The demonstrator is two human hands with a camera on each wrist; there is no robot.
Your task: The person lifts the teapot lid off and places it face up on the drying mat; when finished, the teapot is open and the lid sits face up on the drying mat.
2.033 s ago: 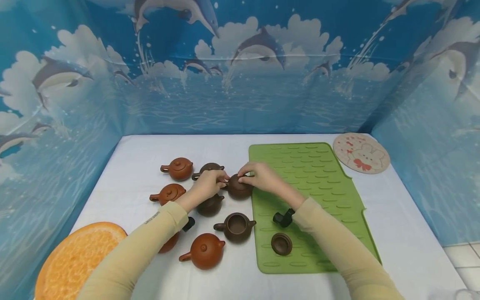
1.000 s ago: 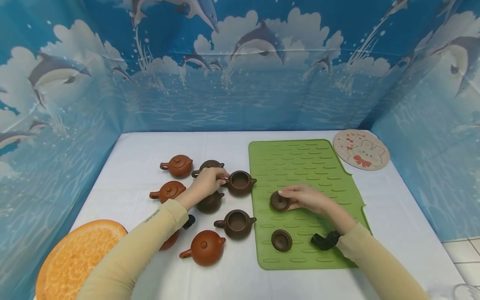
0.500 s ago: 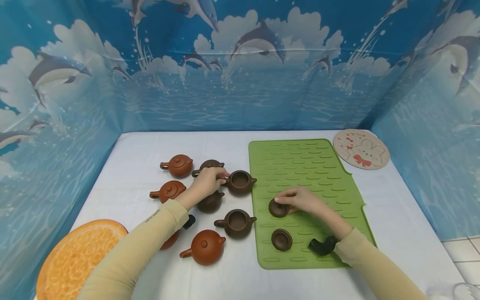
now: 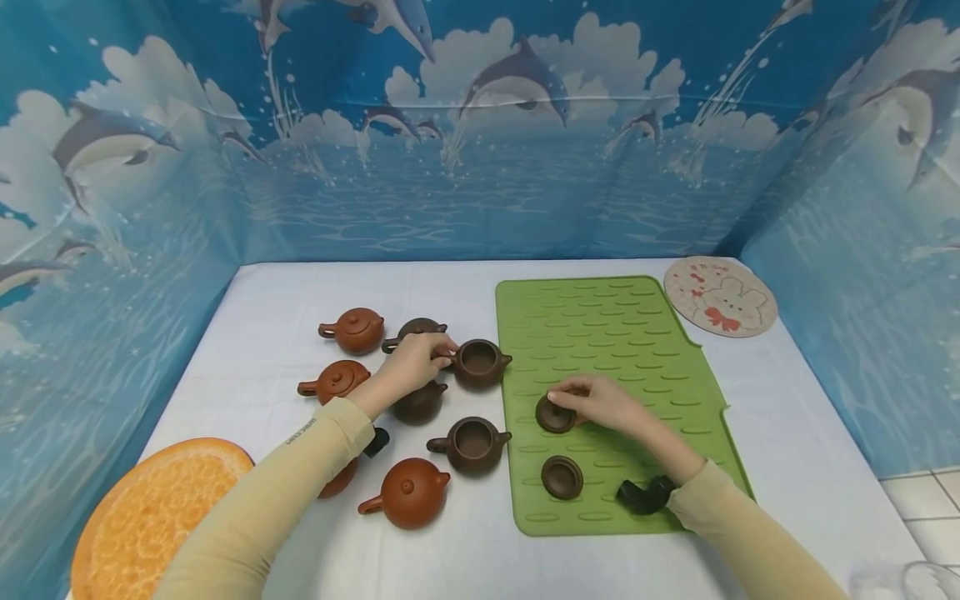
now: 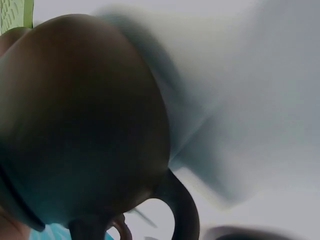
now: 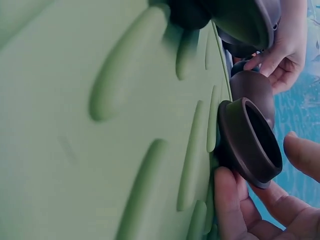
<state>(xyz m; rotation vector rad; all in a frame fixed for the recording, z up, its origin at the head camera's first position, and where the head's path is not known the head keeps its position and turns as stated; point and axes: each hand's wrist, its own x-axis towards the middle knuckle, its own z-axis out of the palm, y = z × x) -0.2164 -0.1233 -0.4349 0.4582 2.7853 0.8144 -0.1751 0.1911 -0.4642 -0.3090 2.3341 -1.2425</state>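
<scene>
My left hand (image 4: pixel 415 364) pinches the handle of an open dark brown teapot (image 4: pixel 477 364) left of the green mat; the handle is mostly hidden by the fingers. My right hand (image 4: pixel 600 403) holds a round dark brown teapot lid (image 4: pixel 556 414) by its edge, low over the mat. In the right wrist view, this lid (image 6: pixel 250 142) has its hollow side turned up, with fingers (image 6: pixel 230 200) at its lower edge. A second lid (image 4: pixel 562 478) lies hollow side up, nearer me. A lidless dark teapot (image 4: pixel 473 447) stands left of it.
The green mat (image 4: pixel 600 321) covers the table's right half. Several lidded teapots, including a reddish one (image 4: pixel 408 493), crowd around my left arm. A dark teapot (image 5: pixel 85 120) fills much of the left wrist view. An orange round mat (image 4: pixel 161 521) and bunny mat (image 4: pixel 720 296) lie at the sides.
My right hand has lifted the lid off the far dark teapot, carried it right and toward me, and lowered it near the mat. My left hand has stayed at the handle.
</scene>
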